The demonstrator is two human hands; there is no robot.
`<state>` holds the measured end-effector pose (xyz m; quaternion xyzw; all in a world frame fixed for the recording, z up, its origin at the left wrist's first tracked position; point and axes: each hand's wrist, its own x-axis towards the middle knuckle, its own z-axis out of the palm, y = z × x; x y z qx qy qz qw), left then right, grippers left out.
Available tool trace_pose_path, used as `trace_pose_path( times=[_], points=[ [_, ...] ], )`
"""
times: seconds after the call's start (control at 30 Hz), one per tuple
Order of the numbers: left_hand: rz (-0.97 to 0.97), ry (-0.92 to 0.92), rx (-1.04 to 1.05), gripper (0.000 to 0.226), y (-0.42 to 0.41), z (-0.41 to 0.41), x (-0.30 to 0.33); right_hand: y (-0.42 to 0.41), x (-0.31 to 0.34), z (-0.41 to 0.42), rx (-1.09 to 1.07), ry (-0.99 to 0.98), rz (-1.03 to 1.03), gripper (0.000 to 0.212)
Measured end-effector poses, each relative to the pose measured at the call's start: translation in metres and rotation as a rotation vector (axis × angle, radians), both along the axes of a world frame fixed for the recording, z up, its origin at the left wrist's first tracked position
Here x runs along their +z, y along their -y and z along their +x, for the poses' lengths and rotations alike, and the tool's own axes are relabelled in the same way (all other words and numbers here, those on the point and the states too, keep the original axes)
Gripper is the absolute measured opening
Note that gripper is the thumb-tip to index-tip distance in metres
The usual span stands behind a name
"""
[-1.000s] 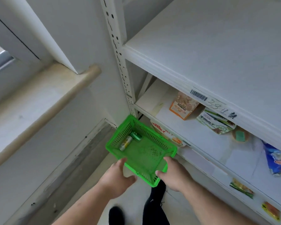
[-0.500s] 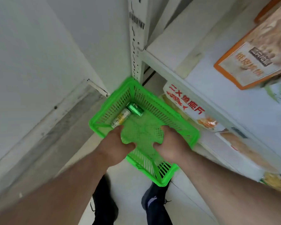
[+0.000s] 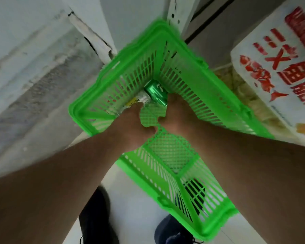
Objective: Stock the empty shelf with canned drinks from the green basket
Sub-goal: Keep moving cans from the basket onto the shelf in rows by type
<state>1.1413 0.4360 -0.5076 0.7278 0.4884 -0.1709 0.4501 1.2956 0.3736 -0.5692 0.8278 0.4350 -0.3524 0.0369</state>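
Observation:
The green basket (image 3: 217, 95) stands on the floor against the shelf post, with two cans lying in its far corner. Both my hands are inside it. My left hand (image 3: 130, 124) reaches over the white and yellow can (image 3: 139, 100), and its fingers cover the can's near end. My right hand (image 3: 178, 113) closes over the near end of the green can (image 3: 154, 91). Most of each hand's fingers are hidden by the back of the hand. The shelf is out of view.
A white wall and grey skirting (image 3: 42, 81) run along the left. The perforated shelf post (image 3: 178, 13) rises behind the basket. A white bag with red lettering (image 3: 275, 64) lies at the right. My dark shoes (image 3: 95, 213) stand on the floor below.
The view has dropped much closer to the basket. Both hands have moved from the basket's near edge across its floor to the two cans in the far corner.

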Motion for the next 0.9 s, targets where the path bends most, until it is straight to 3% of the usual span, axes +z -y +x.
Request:
trace_pose_path(
  times=[0.23,0.4,0.47,0.6,0.73,0.9],
  points=[
    [-0.006,0.084,0.027,0.092,-0.012,0.011,-0.056,-0.021,-0.079,0.001,-0.003,-0.043,-0.084,0.117],
    [-0.022,0.115,0.068,0.091,-0.014,0.011,-0.067,0.015,-0.095,-0.014,-0.132,-0.05,-0.158,0.076],
    [-0.058,0.133,0.116,0.089,-0.015,0.011,-0.066,0.015,-0.096,-0.02,-0.31,-0.077,-0.148,0.074],
    [-0.081,0.17,0.159,0.085,-0.019,0.011,-0.065,-0.014,-0.098,-0.023,-0.834,-0.202,-0.115,0.093],
    [-0.042,0.158,0.132,0.086,-0.021,0.012,-0.064,-0.026,-0.095,-0.018,-0.746,0.046,-0.122,0.109],
    [-0.061,0.151,0.14,0.089,-0.021,0.012,-0.066,-0.021,-0.098,-0.019,-0.745,0.086,0.032,0.079]
  ],
)
